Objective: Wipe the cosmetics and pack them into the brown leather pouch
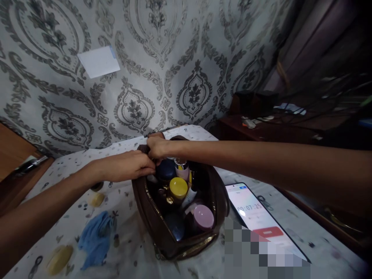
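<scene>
Left hand (pixel 135 166) and right hand (pixel 157 148), fingers curled, crowd the smooth brown bag (pixel 146 219), grip impossible to tell; crumpled blue cloth (pixel 97 239) left, flat glowing phone (pixel 258 209) right.

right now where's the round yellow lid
In the head view, the round yellow lid sits inside the brown zippered bag, below and right of the round navy container.

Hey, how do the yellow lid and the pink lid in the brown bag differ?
The yellow lid is strongly coloured; the pink lid is paler. The yellow lid sits nearer the left hand, while the pink lid sits toward the near end of the brown bag. Both look round and show their tops.
</scene>
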`<state>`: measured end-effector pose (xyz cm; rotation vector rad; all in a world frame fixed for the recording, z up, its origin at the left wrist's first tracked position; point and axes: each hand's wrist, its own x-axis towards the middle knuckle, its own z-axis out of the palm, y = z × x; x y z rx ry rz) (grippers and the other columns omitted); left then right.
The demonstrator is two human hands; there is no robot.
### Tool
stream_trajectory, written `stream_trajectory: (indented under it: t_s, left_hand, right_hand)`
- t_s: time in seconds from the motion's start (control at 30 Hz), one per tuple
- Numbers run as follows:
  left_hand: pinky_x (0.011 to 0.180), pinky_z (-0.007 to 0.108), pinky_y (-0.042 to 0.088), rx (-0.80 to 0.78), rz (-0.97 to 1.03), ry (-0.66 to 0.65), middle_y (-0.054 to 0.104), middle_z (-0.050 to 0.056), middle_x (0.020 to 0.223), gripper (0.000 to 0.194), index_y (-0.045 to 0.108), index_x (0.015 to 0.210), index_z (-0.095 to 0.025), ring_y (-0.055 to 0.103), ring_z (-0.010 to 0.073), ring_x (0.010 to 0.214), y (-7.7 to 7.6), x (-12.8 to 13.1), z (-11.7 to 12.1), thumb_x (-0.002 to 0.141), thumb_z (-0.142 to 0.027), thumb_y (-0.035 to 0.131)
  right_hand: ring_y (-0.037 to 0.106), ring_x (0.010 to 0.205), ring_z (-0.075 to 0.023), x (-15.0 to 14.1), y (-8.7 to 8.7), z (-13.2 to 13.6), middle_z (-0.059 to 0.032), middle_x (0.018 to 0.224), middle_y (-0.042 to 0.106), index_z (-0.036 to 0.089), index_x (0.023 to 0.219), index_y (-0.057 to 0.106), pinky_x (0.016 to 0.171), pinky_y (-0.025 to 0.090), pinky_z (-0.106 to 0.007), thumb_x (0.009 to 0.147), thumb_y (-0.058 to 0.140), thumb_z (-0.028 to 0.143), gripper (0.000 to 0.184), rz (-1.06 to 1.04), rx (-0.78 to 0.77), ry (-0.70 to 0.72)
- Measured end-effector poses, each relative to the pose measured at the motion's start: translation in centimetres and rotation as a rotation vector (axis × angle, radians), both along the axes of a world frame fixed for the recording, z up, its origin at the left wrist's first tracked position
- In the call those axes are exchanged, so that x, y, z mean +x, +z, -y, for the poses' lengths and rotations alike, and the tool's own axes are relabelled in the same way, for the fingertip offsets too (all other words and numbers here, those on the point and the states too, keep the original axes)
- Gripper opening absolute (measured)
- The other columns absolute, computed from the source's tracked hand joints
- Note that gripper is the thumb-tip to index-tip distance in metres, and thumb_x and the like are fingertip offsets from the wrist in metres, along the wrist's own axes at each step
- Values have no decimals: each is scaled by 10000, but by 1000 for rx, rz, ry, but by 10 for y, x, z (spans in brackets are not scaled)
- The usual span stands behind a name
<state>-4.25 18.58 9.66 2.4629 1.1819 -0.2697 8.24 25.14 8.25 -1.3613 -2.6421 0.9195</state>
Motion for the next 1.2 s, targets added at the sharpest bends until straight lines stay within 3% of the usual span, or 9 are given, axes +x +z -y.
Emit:
stream_trajectory:
  t_s: [0.13, 0.2, 0.4, 0.5, 0.63, 0.73, 0.93, 1.07, 1.2]
  left_hand:
    - [754, 257, 429, 98, 69, 39, 702, 33, 895, 361, 690, 893, -183, 615, 169, 821, 1, -3, 5, 1022, -367, 407]
    - [822, 265, 451, 145, 158, 29, 714, 49, 1000, 358, 700, 992, -190, 635, 180, 906, 2, -7, 9, 1027, -372, 394]
    - [1035, 339, 454, 324, 336, 163, 642, 80, 1324, 354, 647, 1229, -242, 576, 250, 1228, -2, -27, 30, 1016, -414, 422]
    - [922, 334, 525, 382, 371, 350, 645, 72, 1282, 342, 606, 1230, -274, 614, 248, 1118, -13, -36, 49, 983, -473, 479]
    - [580, 227, 518, 129, 405, 537, 667, 24, 929, 281, 590, 998, -236, 625, 157, 722, -38, -37, 77, 958, -505, 518]
    - [735, 268, 583, -60, 540, 521, 667, 71, 1063, 296, 600, 1057, -228, 657, 213, 960, -55, -25, 86, 949, -495, 534]
    - [938, 366, 568, -162, 631, 539, 645, 105, 1222, 348, 601, 1177, -229, 617, 262, 1148, -66, -17, 75, 933, -477, 576]
    - [1029, 418, 518, -28, 776, 646, 621, 116, 1296, 421, 571, 1209, -234, 566, 302, 1268, -73, -27, 55, 898, -511, 631]
    - [1178, 460, 380, 8, 918, 686, 570, 129, 1436, 676, 506, 1382, -226, 461, 338, 1403, -79, -20, 34, 813, -521, 722]
  right_hand:
    - [721, 756, -205, 1, 10, 3, -73, 786, 746, 85, 1001, 732, 660, 590, -264, 804, 773, 132, 207, 57, 24, 6]
    - [718, 682, -194, 6, 16, 5, -58, 697, 737, 82, 934, 749, 607, 573, -240, 800, 732, 74, 135, 59, 45, 10]
    - [727, 687, -182, 27, 27, 9, -101, 852, 783, 79, 971, 767, 597, 553, -220, 853, 605, 33, 206, -6, 100, 24]
    - [737, 796, -187, 37, 24, 12, -95, 934, 786, 97, 993, 777, 665, 532, -210, 851, 603, 37, 232, -33, 195, 138]
    - [709, 992, -211, 49, 16, 22, -90, 1013, 778, 116, 951, 778, 779, 490, -212, 852, 605, 43, 212, -14, 355, 329]
    - [690, 1052, -241, 51, 11, 25, -125, 1102, 761, 111, 1035, 749, 758, 488, -231, 862, 587, 53, 244, -2, 382, 326]
    - [713, 998, -232, 48, 14, 21, -116, 1064, 763, 107, 1007, 729, 708, 496, -208, 872, 599, 78, 190, 24, 323, 238]
    - [697, 1084, -275, 48, 22, 24, -191, 1193, 723, 48, 1151, 656, 728, 520, -237, 878, 601, 85, 281, 15, 302, 194]
    - [721, 1014, -284, 40, 28, 29, -218, 1135, 741, 9, 1212, 607, 710, 548, -254, 818, 637, 38, 396, 8, 198, 160]
